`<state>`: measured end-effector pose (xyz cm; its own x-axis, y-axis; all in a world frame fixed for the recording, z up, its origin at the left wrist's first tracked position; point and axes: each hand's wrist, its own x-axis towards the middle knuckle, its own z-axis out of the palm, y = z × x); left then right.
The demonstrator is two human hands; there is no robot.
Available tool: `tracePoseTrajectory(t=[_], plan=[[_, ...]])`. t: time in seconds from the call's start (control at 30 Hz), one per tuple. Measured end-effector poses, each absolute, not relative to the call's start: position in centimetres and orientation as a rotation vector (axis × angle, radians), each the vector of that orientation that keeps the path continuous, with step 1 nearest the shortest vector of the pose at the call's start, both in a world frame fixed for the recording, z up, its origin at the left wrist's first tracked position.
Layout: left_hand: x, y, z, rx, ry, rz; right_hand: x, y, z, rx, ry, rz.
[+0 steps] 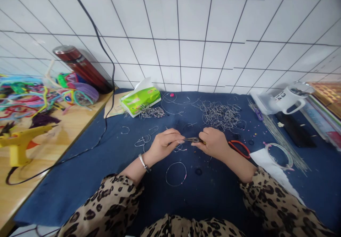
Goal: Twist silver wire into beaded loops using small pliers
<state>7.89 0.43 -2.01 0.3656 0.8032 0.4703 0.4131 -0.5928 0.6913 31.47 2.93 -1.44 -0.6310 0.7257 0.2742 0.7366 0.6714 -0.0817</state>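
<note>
My right hand (214, 143) is closed around a pair of pliers (192, 139), whose thin jaws point left. At the jaw tips, my left hand (166, 143) pinches a thin wire (181, 147); part of it shows below the fingers with small pink spots like beads. The exact place where jaws meet wire is too small to make out. On the blue cloth (213, 201) below my hands lies a round wire loop (166, 176) with pink beads on its right side. Bent wire pieces (144, 141) lie beside my left hand.
A tangled wire pile (222, 115) lies beyond my right hand, and a red-orange tool handle (241, 149) near my right wrist. Straight wires (287, 144), a phone (295, 130) and a white mug (289, 98) are right. Left are a tissue pack (141, 100), thermos (82, 68) and yellow glue gun (23, 141).
</note>
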Motion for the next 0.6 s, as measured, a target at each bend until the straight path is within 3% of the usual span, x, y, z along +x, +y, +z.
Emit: tracePoseTrajectory(t=[0.3, 0.6], plan=[[8.7, 0.6, -2.0, 1.175, 0.997, 1.188, 30.8, 3.0, -0.5, -1.323, -2.470, 0.812], [9.0, 0.4, -1.8, 1.266, 1.232, 1.342, 31.3, 3.2, -0.4, -1.356, -2.182, 1.487]])
